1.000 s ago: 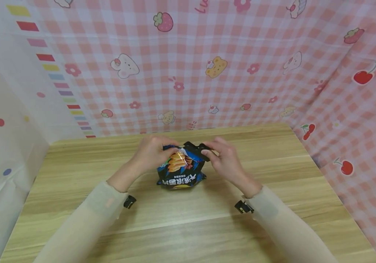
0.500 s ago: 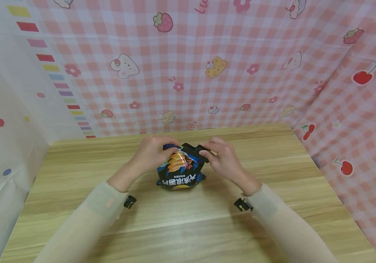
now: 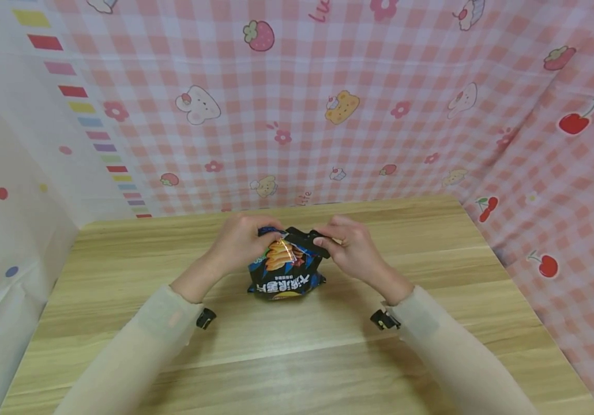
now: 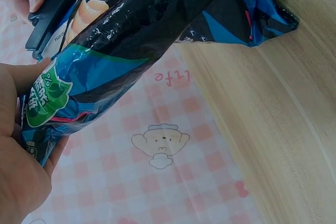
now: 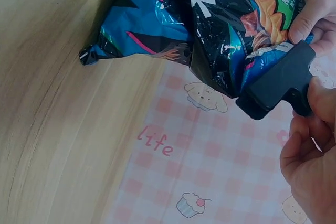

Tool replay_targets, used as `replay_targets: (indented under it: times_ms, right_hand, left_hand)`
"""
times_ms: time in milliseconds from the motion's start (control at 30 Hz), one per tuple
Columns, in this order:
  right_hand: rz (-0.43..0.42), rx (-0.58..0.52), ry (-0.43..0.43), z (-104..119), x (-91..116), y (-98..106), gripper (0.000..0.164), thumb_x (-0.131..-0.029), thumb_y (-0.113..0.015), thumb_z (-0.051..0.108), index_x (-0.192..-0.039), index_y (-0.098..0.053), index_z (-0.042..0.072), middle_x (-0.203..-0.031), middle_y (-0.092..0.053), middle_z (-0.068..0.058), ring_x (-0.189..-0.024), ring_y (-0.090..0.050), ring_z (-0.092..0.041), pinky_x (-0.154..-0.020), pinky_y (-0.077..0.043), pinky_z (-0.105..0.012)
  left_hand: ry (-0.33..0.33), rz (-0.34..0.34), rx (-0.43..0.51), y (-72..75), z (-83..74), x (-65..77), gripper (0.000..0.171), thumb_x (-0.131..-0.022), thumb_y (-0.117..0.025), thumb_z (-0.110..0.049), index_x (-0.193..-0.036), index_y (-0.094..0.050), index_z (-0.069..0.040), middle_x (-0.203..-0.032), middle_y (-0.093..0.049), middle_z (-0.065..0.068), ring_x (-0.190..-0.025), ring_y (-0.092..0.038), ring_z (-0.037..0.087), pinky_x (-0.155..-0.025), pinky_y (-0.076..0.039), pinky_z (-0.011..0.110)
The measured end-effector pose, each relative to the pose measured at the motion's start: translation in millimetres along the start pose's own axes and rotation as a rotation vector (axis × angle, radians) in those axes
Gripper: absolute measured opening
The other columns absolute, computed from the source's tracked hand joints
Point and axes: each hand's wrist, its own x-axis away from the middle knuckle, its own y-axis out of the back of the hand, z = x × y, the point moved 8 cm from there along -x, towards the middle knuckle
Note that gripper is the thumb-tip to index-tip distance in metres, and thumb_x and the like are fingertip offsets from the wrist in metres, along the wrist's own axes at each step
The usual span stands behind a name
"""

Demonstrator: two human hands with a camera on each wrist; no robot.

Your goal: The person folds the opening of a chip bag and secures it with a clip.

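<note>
A black and blue bag of potato chips [image 3: 281, 276] rests on the table, its printing upside down in the head view. My left hand [image 3: 240, 242] pinches the bag's upper left corner, thumb on the near side. Across the folded top edge lies a black bag clip [image 5: 278, 85], which my right hand [image 3: 353, 245] grips by its tab between thumb and fingers. In the left wrist view the clip [image 4: 55, 14] sits close to my left thumb. Whether the clip's jaws are fully closed on the bag cannot be told.
The wood-grain table [image 3: 297, 374] runs back to a pink checked cloth [image 3: 297, 115] hung behind it. More cloth hangs at the left and right sides. A black camera mount [image 3: 205, 318] sits at the left wrist, and a similar mount [image 3: 384, 320] at the right.
My right hand and the clip have shifted slightly left and down along the bag's top, and the clip now lies flatter over the fold. The left hand has kept its place.
</note>
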Motion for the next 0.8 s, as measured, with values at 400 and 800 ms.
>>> replay_targets:
  times_ms: [400,800]
  right_hand:
    - [-0.024,-0.022,0.048,1.0,0.2,0.2,0.017,-0.080,-0.083,-0.012,-0.096,-0.081,-0.006,-0.076,-0.064,-0.006,-0.066,-0.052,-0.014,-0.056,-0.040,-0.020]
    - [-0.048,-0.047,0.044,0.6,-2.0,10.8,0.019,-0.079,-0.082,-0.016,-0.096,-0.080,-0.009,-0.075,-0.066,-0.008,-0.063,-0.049,-0.014,-0.054,-0.037,-0.018]
  left_hand:
    - [0.022,0.008,0.011,0.9,1.2,0.4,0.012,-0.091,-0.079,-0.002,-0.103,-0.082,-0.004,-0.101,-0.080,0.010,-0.060,-0.062,0.006,-0.054,-0.051,0.025]
    - [0.047,0.014,0.018,1.6,1.4,0.8,0.011,-0.092,-0.079,-0.003,-0.103,-0.082,-0.005,-0.101,-0.080,0.009,-0.051,-0.055,0.004,-0.048,-0.044,0.024]
